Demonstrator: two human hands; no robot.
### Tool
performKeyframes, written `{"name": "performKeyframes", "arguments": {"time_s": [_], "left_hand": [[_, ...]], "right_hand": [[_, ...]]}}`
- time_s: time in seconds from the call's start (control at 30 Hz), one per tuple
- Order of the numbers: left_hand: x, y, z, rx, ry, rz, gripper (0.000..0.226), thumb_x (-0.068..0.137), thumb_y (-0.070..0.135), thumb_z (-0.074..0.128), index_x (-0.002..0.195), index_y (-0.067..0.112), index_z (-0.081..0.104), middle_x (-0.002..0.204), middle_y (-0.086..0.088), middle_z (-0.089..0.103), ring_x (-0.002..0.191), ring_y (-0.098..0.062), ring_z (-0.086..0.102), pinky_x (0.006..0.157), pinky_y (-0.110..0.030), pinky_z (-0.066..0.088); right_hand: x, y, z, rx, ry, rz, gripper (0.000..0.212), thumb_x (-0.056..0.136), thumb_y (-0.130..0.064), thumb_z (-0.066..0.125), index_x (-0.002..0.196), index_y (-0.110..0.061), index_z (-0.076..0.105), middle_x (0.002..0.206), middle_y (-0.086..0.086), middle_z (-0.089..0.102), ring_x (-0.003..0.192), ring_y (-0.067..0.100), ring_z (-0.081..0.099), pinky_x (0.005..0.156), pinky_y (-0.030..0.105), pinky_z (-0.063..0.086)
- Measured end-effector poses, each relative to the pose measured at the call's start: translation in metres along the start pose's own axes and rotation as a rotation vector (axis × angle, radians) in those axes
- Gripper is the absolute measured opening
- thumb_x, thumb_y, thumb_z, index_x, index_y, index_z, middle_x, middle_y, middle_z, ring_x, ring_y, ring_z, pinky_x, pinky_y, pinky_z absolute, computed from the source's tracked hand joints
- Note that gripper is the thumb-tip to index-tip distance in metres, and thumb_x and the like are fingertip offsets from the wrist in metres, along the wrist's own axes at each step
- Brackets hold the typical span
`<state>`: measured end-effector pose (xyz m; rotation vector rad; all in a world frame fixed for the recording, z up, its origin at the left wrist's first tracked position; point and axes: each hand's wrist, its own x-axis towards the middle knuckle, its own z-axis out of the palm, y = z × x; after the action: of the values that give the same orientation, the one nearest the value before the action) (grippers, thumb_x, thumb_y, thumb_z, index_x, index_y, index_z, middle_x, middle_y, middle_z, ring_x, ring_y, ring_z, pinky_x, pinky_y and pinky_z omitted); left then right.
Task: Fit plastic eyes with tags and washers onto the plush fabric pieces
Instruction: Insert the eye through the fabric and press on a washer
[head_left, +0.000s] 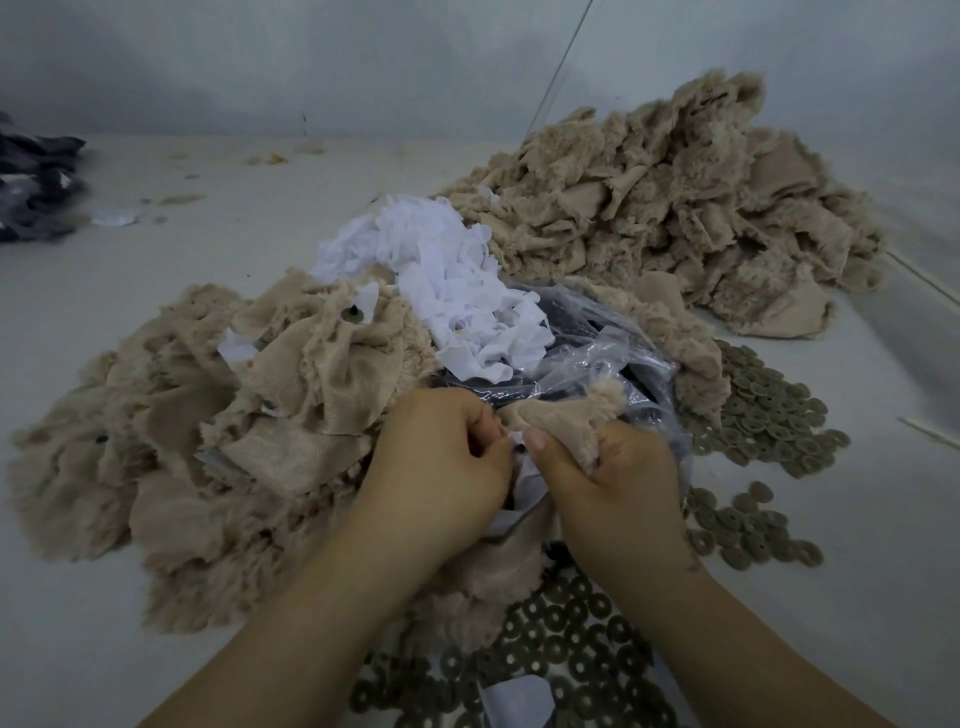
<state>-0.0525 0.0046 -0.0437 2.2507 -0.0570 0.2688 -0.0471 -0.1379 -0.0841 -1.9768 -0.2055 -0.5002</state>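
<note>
Head view of a pale grey worktable (130, 649). The left hand (436, 467) and right hand (613, 483) meet at the centre of the frame, both with fingers curled tight around a small beige plush fabric piece (561, 415). The right hand grips a bunched fold of it, the thumb lying across the top and pointing toward the left hand; the left hand's fingertips pinch at the same spot, where a white paper tag (524, 483) shows between the two hands. A small dark point sits at the pinch, too small to identify. Directly behind the hands lies a crumpled clear plastic bag with dark contents (623, 358), and beyond it a heap of white paper tags (441, 270). To the left spreads a pile of beige plush pieces (218, 415), one bearing a dark round fitting (353, 313). A larger pile of the same plush (675, 208) rises at the rear right. Olive-grey ring-shaped washers (763, 421) are scattered at right and beneath the forearms. Dark fabric (36, 182) lies at the far left edge.
</note>
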Motion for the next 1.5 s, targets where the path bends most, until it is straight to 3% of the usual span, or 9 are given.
{"name": "performKeyframes", "arguments": {"time_s": [0.2, 0.37, 0.57, 0.73, 0.87, 1.13, 1.23, 1.33, 1.5], "left_hand": [[-0.009, -0.002, 0.012, -0.007, 0.214, 0.253, 0.026, 0.073, -0.007, 0.069, 0.066, 0.013, 0.053, 0.071, 0.003, 0.051, 0.066, -0.010, 0.048, 0.055, -0.015, 0.037], [-0.017, -0.013, 0.014, -0.065, 0.228, 0.419, 0.022, 0.076, -0.011, 0.076, 0.090, 0.006, 0.074, 0.100, -0.001, 0.065, 0.099, 0.002, 0.057, 0.082, -0.007, 0.043], [-0.016, -0.026, 0.017, 0.048, 0.242, 0.494, 0.025, 0.080, -0.004, 0.076, 0.104, 0.004, 0.075, 0.113, -0.005, 0.068, 0.110, -0.003, 0.057, 0.099, -0.010, 0.040], [-0.015, -0.028, 0.015, -0.065, 0.201, 0.414, 0.026, 0.080, 0.001, 0.077, 0.102, 0.015, 0.074, 0.110, 0.010, 0.068, 0.106, 0.002, 0.060, 0.092, -0.009, 0.044], [-0.016, -0.027, 0.013, -0.242, 0.161, 0.255, 0.039, 0.084, 0.006, 0.073, 0.095, 0.043, 0.065, 0.098, 0.019, 0.068, 0.090, 0.000, 0.066, 0.078, -0.029, 0.058], [-0.016, -0.025, 0.014, -0.064, 0.168, 0.403, 0.006, 0.088, 0.008, 0.068, 0.087, 0.014, 0.070, 0.080, 0.012, 0.062, 0.072, -0.002, 0.060, 0.067, -0.018, 0.049], [-0.015, -0.025, 0.012, 0.014, 0.168, 0.486, 0.006, 0.088, 0.005, 0.065, 0.082, 0.006, 0.066, 0.079, 0.002, 0.062, 0.073, -0.006, 0.053, 0.069, -0.011, 0.040], [-0.014, -0.026, 0.007, 0.037, 0.160, 0.501, 0.009, 0.088, 0.005, 0.062, 0.080, 0.005, 0.064, 0.079, 0.002, 0.059, 0.075, -0.010, 0.051, 0.070, -0.013, 0.038], [-0.013, -0.027, 0.008, 0.053, 0.129, 0.570, 0.009, 0.086, -0.005, 0.067, 0.080, 0.003, 0.065, 0.089, -0.002, 0.064, 0.085, -0.016, 0.058, 0.081, -0.020, 0.043]], "right_hand": [[0.002, -0.002, -0.001, 0.231, -0.046, 0.163, 0.026, 0.091, -0.015, 0.068, 0.082, 0.009, 0.070, 0.076, 0.024, 0.070, 0.074, 0.040, 0.067, 0.068, 0.051, 0.055], [0.003, -0.005, -0.004, 0.439, -0.093, 0.400, 0.011, 0.091, -0.017, 0.067, 0.093, -0.006, 0.071, 0.085, 0.010, 0.075, 0.081, 0.026, 0.073, 0.068, 0.038, 0.061], [0.004, -0.007, -0.006, 0.425, -0.119, 0.433, 0.016, 0.094, -0.013, 0.064, 0.098, 0.001, 0.068, 0.093, 0.023, 0.072, 0.089, 0.042, 0.069, 0.081, 0.060, 0.056], [0.006, -0.010, -0.011, 0.349, -0.208, 0.376, 0.012, 0.096, -0.012, 0.060, 0.095, -0.004, 0.069, 0.092, 0.019, 0.072, 0.089, 0.038, 0.068, 0.078, 0.052, 0.057], [0.008, -0.013, -0.015, 0.295, -0.279, 0.348, 0.011, 0.096, -0.014, 0.060, 0.095, -0.008, 0.069, 0.090, 0.013, 0.073, 0.085, 0.031, 0.069, 0.073, 0.045, 0.058], [0.010, -0.023, -0.021, 0.231, -0.280, 0.417, 0.013, 0.094, -0.014, 0.062, 0.088, -0.006, 0.070, 0.089, 0.029, 0.067, 0.074, 0.042, 0.065, 0.072, 0.062, 0.053], [0.013, -0.028, -0.028, 0.042, -0.292, 0.344, 0.012, 0.091, -0.022, 0.068, 0.085, -0.013, 0.074, 0.077, 0.016, 0.073, 0.077, 0.038, 0.070, 0.071, 0.053, 0.059], [0.019, -0.034, -0.056, -0.498, -0.299, 0.199, 0.024, 0.085, -0.040, 0.069, 0.069, -0.022, 0.066, 0.060, -0.001, 0.068, 0.055, 0.011, 0.064, 0.051, 0.029, 0.055], [0.009, -0.046, -0.080, -0.805, -0.946, 0.269, 0.015, 0.081, -0.041, 0.075, 0.074, -0.029, 0.070, 0.064, -0.017, 0.067, 0.062, -0.010, 0.063, 0.046, 0.005, 0.043]]}}
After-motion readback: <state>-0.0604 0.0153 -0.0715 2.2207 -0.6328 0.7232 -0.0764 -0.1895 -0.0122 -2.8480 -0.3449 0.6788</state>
